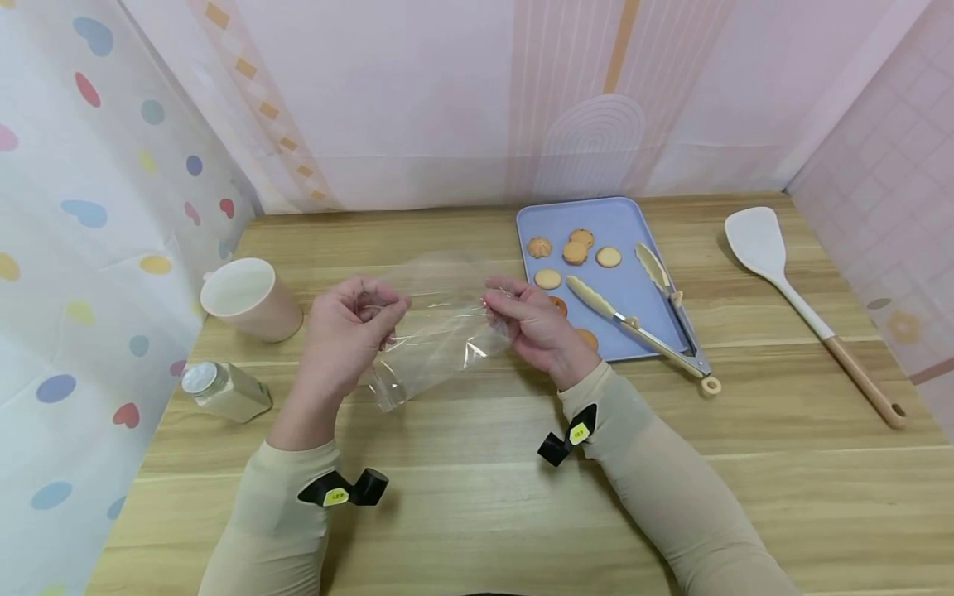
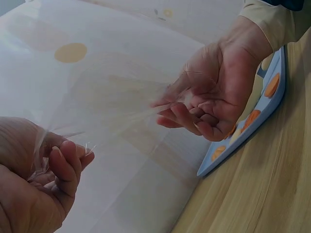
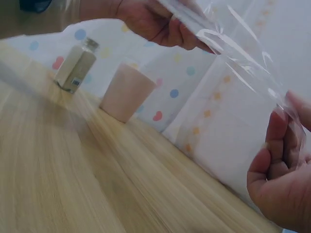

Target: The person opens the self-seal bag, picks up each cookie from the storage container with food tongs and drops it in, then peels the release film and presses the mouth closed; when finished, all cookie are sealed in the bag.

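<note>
Item: clear plastic film (image 1: pixel 443 331), apparently a bag; thin, creased, glossy. Location: raised above the tabletop (image 1: pixel 462 497), between the two hands, left of the tray.

Left hand (image 1: pixel 339 335): fingers pinched on the film's left side.

Right hand (image 1: pixel 540 327): fingers pinched on its right side, near the edge of the blue tray (image 1: pixel 626 219).

Adjacent stock: cookies (image 1: pixel 547 279) on the tray; tongs (image 1: pixel 659 345), arms spread, lying across it; pink mug (image 1: pixel 246 302) and lidded jar (image 1: pixel 231 393), both left of the left hand.

Handling notes, by judgement: pull evenly, as thin film may tear or slip; pinch single layers; rub the layers apart if they cling; keep the right hand clear of cookies and tongs.
</note>
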Motion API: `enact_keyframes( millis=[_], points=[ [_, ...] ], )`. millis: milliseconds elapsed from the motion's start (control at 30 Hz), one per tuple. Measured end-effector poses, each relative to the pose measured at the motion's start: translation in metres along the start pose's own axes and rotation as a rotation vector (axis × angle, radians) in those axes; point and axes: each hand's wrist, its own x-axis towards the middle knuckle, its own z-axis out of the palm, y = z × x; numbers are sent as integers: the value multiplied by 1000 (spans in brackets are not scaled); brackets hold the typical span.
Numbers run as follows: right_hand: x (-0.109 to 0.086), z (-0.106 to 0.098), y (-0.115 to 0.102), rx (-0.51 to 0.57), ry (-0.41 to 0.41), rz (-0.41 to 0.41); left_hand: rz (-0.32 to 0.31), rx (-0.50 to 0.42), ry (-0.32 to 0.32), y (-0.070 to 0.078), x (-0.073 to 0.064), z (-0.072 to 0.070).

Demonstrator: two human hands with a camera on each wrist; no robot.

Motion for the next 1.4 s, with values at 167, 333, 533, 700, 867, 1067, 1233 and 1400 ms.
enact_keyframes(
  millis=[167, 333, 533, 700, 867, 1067, 1233, 1400],
  points=[
    [3, 1, 5, -115, 91, -97, 19, 123, 5, 0, -3, 2],
    [3, 3, 8, -433, 225, -170, 15, 150, 30, -2, -2, 2],
    [-11, 18, 6, -995, 292, -508, 24, 204, 109, -2, -3, 5],
    [-39, 53, 11, -1214, 9, -873, 134, 341, 193, -1, -6, 17],
    [-52, 70, 23, -1447, 6, -967, 243, 414, 240, -2, -9, 28],
    [-54, 70, 26, -1499, 108, -893, 541, 594, 358, -8, -8, 35],
    [-50, 67, 22, -1503, 164, -820, 719, 685, 389, -12, -9, 42],
    [-47, 63, 20, -1530, 122, -764, 743, 718, 426, -14, -10, 45]
  ],
)
